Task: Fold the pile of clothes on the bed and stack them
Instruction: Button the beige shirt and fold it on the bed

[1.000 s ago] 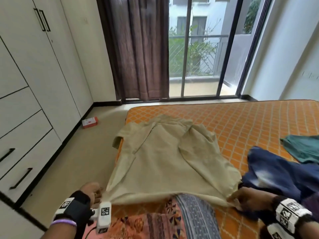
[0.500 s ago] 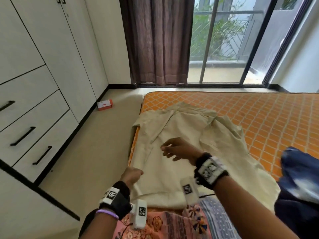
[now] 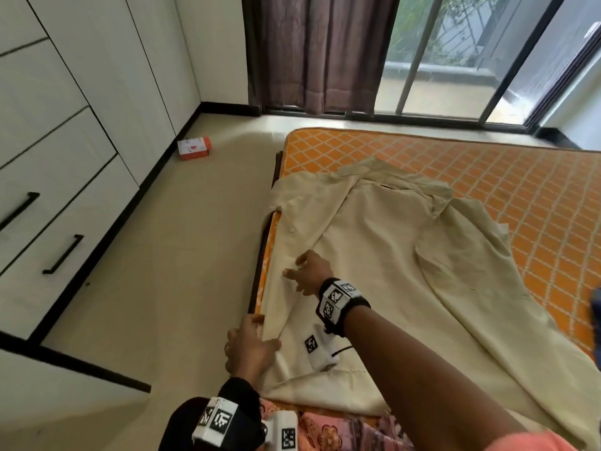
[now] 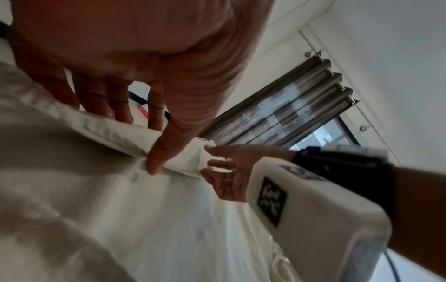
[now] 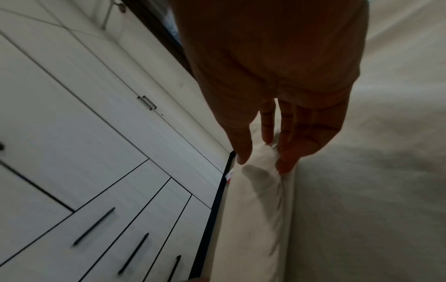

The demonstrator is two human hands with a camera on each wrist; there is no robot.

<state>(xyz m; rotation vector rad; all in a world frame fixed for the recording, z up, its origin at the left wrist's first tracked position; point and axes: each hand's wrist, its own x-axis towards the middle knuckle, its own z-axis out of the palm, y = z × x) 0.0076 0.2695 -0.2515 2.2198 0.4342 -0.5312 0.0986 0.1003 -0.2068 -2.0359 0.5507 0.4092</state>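
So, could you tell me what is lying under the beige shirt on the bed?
Under the beige shirt is the orange-patterned mattress; a pink patterned cloth shows at its near hem. Whatever else it covers is hidden.

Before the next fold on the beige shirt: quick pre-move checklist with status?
1. Beige cotton shirt spread on the orange patterned mattress: ok.
2. Left hand pinching the shirt's left edge: ok.
3. Right hand fingers on the same edge, farther up: ok; firm pinch: cannot tell.
4. Left edge fully on the mattress: not ok, it overhangs the side.
5. Right half smooth: not ok, rumpled.
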